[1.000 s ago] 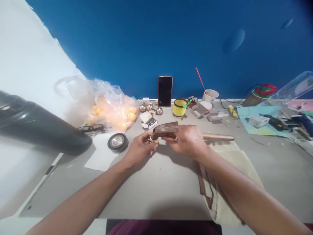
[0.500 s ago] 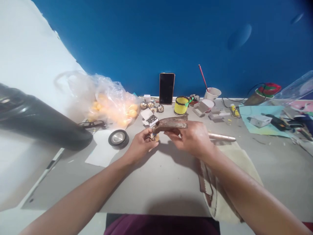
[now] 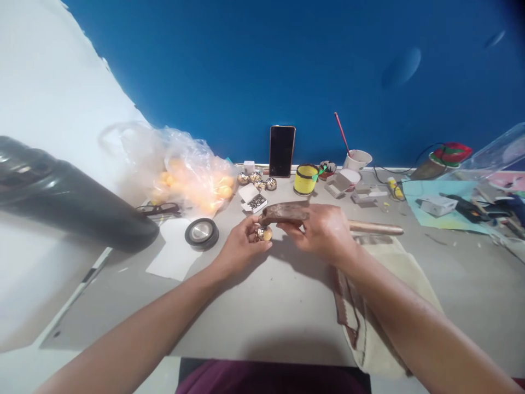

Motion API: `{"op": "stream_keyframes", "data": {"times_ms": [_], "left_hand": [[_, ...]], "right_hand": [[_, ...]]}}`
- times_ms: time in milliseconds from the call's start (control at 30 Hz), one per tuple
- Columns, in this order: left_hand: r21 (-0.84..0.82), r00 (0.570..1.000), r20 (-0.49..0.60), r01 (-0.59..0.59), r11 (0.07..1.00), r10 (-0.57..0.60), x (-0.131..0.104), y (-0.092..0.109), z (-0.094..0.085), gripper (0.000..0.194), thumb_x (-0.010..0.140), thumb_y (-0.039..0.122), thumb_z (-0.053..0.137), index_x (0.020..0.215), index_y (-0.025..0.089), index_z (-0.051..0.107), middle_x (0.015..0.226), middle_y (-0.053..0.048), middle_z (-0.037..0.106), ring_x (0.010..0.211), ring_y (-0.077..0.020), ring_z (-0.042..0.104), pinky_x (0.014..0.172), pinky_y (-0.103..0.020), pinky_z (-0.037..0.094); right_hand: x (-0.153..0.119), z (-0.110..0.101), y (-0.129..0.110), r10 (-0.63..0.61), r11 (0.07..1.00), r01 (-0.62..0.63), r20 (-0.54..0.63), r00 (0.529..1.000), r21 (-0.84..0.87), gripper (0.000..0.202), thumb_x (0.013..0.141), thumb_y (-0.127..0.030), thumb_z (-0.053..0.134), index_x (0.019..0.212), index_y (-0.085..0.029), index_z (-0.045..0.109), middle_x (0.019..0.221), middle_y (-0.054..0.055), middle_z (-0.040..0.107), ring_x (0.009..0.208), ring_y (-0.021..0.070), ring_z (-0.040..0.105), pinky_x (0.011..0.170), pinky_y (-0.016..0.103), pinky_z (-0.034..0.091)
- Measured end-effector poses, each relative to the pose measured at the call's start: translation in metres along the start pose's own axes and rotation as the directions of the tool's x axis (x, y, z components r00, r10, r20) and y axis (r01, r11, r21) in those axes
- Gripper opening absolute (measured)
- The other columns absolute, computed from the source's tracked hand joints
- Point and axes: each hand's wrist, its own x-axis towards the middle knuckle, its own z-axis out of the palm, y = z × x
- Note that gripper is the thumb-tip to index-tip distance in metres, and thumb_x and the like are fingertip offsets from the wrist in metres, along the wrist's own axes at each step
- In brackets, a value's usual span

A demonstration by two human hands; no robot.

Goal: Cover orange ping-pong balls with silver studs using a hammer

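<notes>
Your left hand [image 3: 239, 246] pinches the studded ball [image 3: 264, 234], seemingly to steady it; beside it, your right hand [image 3: 329, 231] grips the hammer [image 3: 286, 212] near its head, apparently for control.

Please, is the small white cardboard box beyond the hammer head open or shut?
Open. The small white cardboard box has its flap folded back, and small shiny metal pieces show inside it.
</notes>
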Motion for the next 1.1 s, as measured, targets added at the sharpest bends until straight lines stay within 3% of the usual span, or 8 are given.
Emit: {"op": "stream_keyframes", "data": {"times_ms": [100, 233, 400, 533, 700, 833, 1000, 1100], "left_hand": [[-0.01, 1.0, 0.009, 0.011, 1.0, -0.011, -0.0009, 0.0, 0.0016, 0.049, 0.064, 0.025, 0.08, 0.11, 0.017, 0.065, 0.087, -0.001, 0.065, 0.073, -0.0136, 0.057, 0.065, -0.025, 0.044], [0.015, 1.0, -0.004, 0.007, 1.0, -0.007, -0.0004, -0.0004, 0.0008, 0.038, 0.067, 0.027, 0.078, 0.101, 0.017, 0.067, 0.075, 0.002, 0.061, 0.062, -0.0116, 0.051, 0.054, -0.024, 0.04], [-0.017, 0.999, 0.036, -0.002, 1.0, 0.003, 0.001, 0.0015, -0.002, 0.034, 0.068, 0.025, 0.076, 0.099, 0.016, 0.065, 0.07, 0.003, 0.059, 0.054, -0.0095, 0.049, 0.052, -0.025, 0.04], [0.006, 0.999, 0.045, -0.01, 1.0, 0.009, 0.0015, 0.0015, -0.0033, 0.028, 0.069, 0.025, 0.074, 0.095, 0.015, 0.065, 0.068, 0.002, 0.059, 0.054, -0.01, 0.051, 0.054, -0.026, 0.042], [0.024, 1.0, 0.026, 0.007, 1.0, -0.008, 0.003, -0.0034, -0.0049, 0.035, 0.07, 0.026, 0.076, 0.101, 0.015, 0.066, 0.067, 0.003, 0.061, 0.052, -0.0103, 0.052, 0.052, -0.025, 0.042], [0.068, 0.999, 0.043, 0.007, 0.998, -0.01, 0.0041, -0.0049, -0.0056, 0.029, 0.072, 0.028, 0.075, 0.097, 0.014, 0.067, 0.065, 0.002, 0.06, 0.052, -0.0107, 0.052, 0.053, -0.026, 0.043], [0.087, 0.999, 0.023, 0.025, 0.996, -0.027, 0.0025, 0.0012, -0.0037, 0.032, 0.071, 0.028, 0.076, 0.099, 0.015, 0.067, 0.065, 0.003, 0.06, 0.051, -0.0111, 0.052, 0.052, -0.026, 0.043], [0.094, 1.0, 0.021, 0.014, 0.995, -0.016, 0.0014, 0.0033, -0.0018, 0.033, 0.069, 0.025, 0.076, 0.099, 0.016, 0.068, 0.066, 0.004, 0.059, 0.051, -0.0105, 0.051, 0.052, -0.026, 0.043]], "right_hand": [[-0.0003, -0.0009, -0.0008, -0.009, 0.999, 0.01, -0.031, 0.999, 0.034, 0.029, 0.091, -0.043, 0.059, 0.091, -0.021, 0.078, 0.072, 0.005, 0.075, 0.062, 0.0183, 0.062, 0.057, 0.03, 0.029], [-0.0007, -0.0023, -0.0016, -0.069, 0.996, 0.067, 0.025, 0.997, 0.063, 0.026, 0.089, -0.041, 0.062, 0.095, -0.023, 0.079, 0.076, 0.004, 0.076, 0.062, 0.0186, 0.063, 0.057, 0.03, 0.031], [-0.0001, -0.0042, -0.0019, -0.029, 0.997, 0.032, -0.044, 0.999, 0.066, 0.027, 0.091, -0.041, 0.061, 0.094, -0.022, 0.08, 0.074, 0.005, 0.076, 0.062, 0.0181, 0.062, 0.057, 0.03, 0.03], [0.0006, -0.005, -0.0029, -0.093, 0.993, 0.091, 0.022, 0.995, 0.077, 0.024, 0.089, -0.039, 0.063, 0.091, -0.022, 0.079, 0.075, 0.004, 0.077, 0.06, 0.0173, 0.062, 0.056, 0.03, 0.029], [0.0006, -0.0092, -0.0021, -0.054, 0.994, 0.06, -0.073, 0.996, 0.088, 0.025, 0.091, -0.041, 0.061, 0.088, -0.023, 0.079, 0.07, 0.003, 0.075, 0.06, 0.0168, 0.062, 0.058, 0.03, 0.03], [0.0007, -0.008, -0.0015, -0.105, 0.991, 0.103, 0.028, 0.994, 0.08, 0.023, 0.09, -0.039, 0.063, 0.088, -0.022, 0.078, 0.072, 0.003, 0.075, 0.061, 0.017, 0.063, 0.058, 0.03, 0.03], [0.0009, -0.0074, -0.0002, -0.039, 0.996, 0.041, -0.024, 0.999, 0.076, 0.027, 0.092, -0.042, 0.06, 0.094, -0.023, 0.079, 0.076, 0.004, 0.077, 0.064, 0.0172, 0.064, 0.058, 0.03, 0.031], [0.0019, -0.0069, 0.0006, -0.013, 0.999, 0.012, 0.018, 1.0, 0.046, 0.027, 0.09, -0.043, 0.061, 0.09, -0.022, 0.078, 0.073, 0.005, 0.075, 0.061, 0.0177, 0.062, 0.057, 0.03, 0.028]]}}
